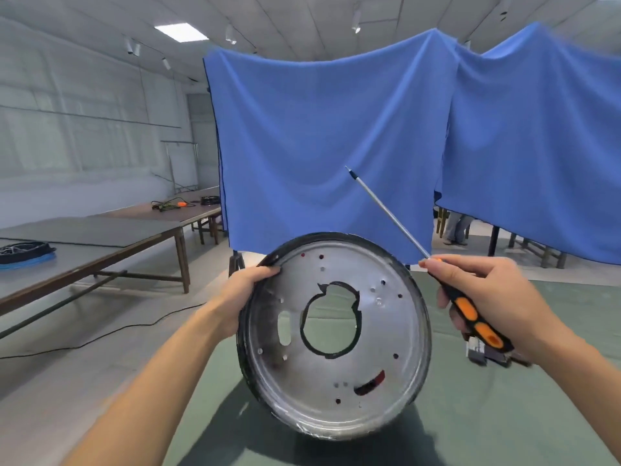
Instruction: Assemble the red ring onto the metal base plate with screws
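A left hand (242, 290) grips the metal base plate (334, 334) upright above the green table (504, 415); the right hand (487, 297) clasps a screwdriver (437, 274), tip raised. Red ring (371, 385) shows through the holes; steadying the plate and aligning them should come before driving.

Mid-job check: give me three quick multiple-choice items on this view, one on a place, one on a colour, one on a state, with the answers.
1. Where does the left hand grip the metal plate?
A. left rim
B. centre hole
C. bottom rim

2. What colours are the screwdriver handle?
A. red and white
B. black and orange
C. all blue

3. How is the plate?
A. flat on the table
B. held up, tilted toward the camera
C. hung on the blue cloth

Answers: A, fingers curl over the left rim; B, orange patches on black; B, its face is toward us above the green table.
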The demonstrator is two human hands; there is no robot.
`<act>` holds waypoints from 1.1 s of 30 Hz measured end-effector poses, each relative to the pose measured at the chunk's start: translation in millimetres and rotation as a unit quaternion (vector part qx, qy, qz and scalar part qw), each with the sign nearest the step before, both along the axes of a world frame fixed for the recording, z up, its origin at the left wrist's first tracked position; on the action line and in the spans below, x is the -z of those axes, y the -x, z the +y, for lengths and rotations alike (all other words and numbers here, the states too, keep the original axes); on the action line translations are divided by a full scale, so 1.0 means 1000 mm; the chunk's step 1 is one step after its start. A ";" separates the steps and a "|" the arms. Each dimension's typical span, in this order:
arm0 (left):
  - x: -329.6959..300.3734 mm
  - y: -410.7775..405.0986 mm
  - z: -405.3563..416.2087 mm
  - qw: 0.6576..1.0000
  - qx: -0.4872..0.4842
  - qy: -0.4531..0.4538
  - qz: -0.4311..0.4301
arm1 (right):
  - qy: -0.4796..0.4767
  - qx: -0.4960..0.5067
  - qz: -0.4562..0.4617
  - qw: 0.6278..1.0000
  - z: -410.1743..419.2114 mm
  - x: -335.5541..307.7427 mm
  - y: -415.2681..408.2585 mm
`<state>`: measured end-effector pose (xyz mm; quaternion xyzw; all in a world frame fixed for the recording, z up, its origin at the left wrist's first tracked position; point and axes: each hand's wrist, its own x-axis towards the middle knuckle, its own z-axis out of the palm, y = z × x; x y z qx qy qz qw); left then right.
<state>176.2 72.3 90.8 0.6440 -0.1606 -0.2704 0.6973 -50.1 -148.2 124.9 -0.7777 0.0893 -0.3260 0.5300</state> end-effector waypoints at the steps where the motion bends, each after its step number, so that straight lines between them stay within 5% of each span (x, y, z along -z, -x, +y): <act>1: 0.005 0.005 0.000 1.000 -0.021 0.011 0.013 | 0.006 -0.003 0.000 1.000 0.003 -0.002 0.000; 9: 0.028 0.030 -0.011 0.991 -0.107 0.084 0.004 | 0.053 -0.024 0.037 0.998 0.021 0.010 -0.003; 22: 0.031 0.026 -0.018 0.989 -0.136 0.007 -0.066 | 0.087 -0.024 0.131 0.987 0.003 0.038 0.003; 33: 0.026 0.035 -0.028 0.979 -0.184 0.036 -0.075 | 0.180 -0.002 0.195 0.964 0.006 0.040 0.002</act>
